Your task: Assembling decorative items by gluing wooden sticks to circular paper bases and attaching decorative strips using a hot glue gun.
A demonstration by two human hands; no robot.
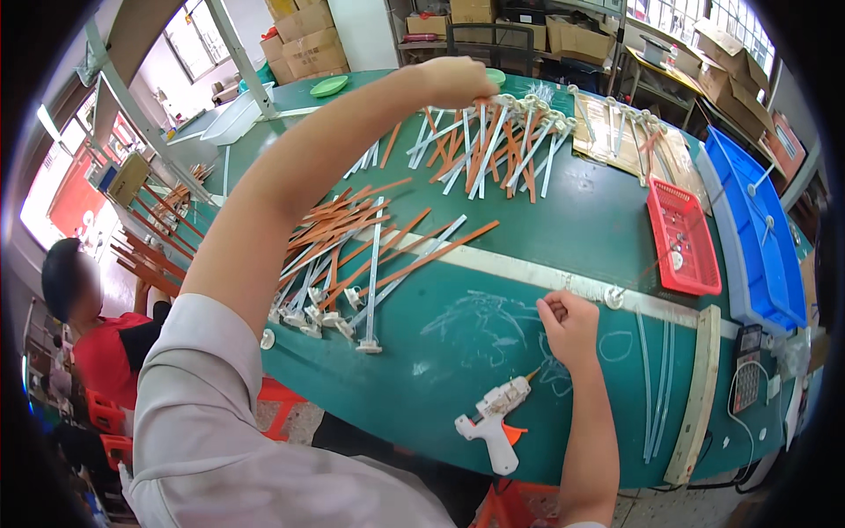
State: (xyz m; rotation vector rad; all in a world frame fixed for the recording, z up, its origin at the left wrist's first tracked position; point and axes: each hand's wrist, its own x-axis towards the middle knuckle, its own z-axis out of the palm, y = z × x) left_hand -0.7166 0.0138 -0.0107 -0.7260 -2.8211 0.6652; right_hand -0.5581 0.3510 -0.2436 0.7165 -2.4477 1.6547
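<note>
My left hand (458,82) stretches far across the green table (563,224). Its fingers are curled down at the near-left end of a row of white round bases (537,110), from which orange and white strips (484,154) fan out; what they grip is hidden. Closer in, my right hand (572,326) rests above the table with its fingers curled into a loose fist, and its inside cannot be seen. A white glue gun (497,418) lies below that hand, nozzle pointing up toward it. Another pile of orange and white strips (352,229) with white bases lies under my left arm.
A red plastic basket (682,238) and a long blue bin (757,229) stand at the right. Clear thin sticks (656,387), a wooden bar (695,396) and a calculator (746,370) lie nearer. A seated person in red (110,339) is at the left.
</note>
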